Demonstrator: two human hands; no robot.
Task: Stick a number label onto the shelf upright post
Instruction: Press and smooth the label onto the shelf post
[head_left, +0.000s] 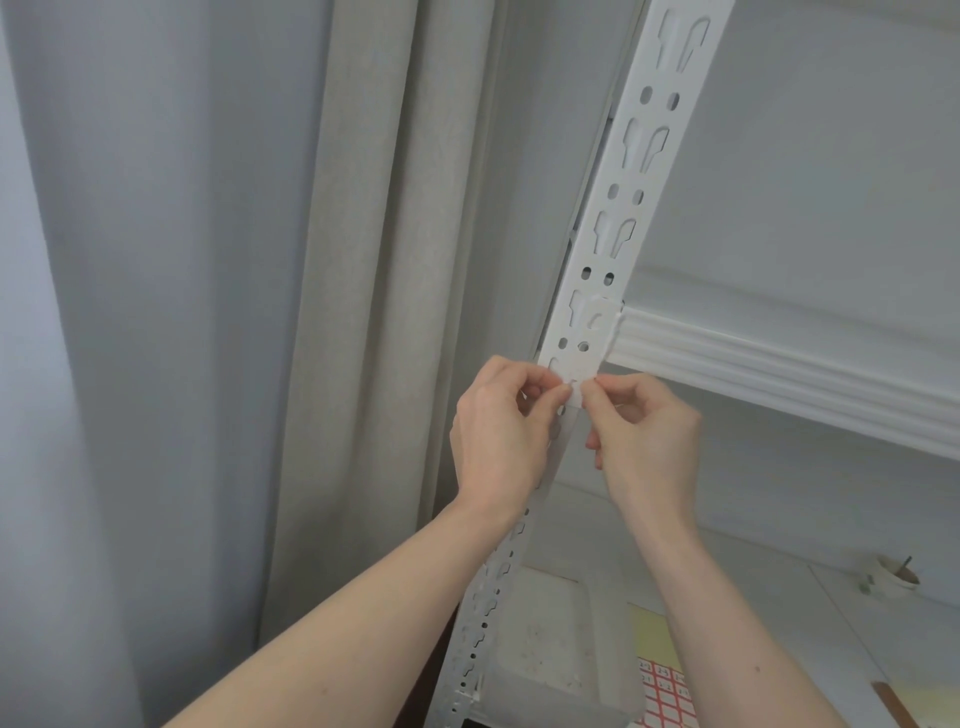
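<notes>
A white slotted shelf upright post (618, 208) runs diagonally from the top right down to the bottom middle. Both hands meet in front of it, just below the shelf beam joint. My left hand (498, 436) and my right hand (649, 441) each pinch an edge of a small white label (574, 392) held against the post face. Curled fingers hide most of the label, and no print on it can be read. Below, on the lower shelf, lies a sheet of red-framed number labels (667, 696).
A white ribbed shelf beam (779, 374) runs right from the post. Grey curtains (363, 312) hang at the left. On the lower shelf stand a translucent plastic bin (550, 649), a small roll with a stick (896, 574) and yellow paper (647, 631).
</notes>
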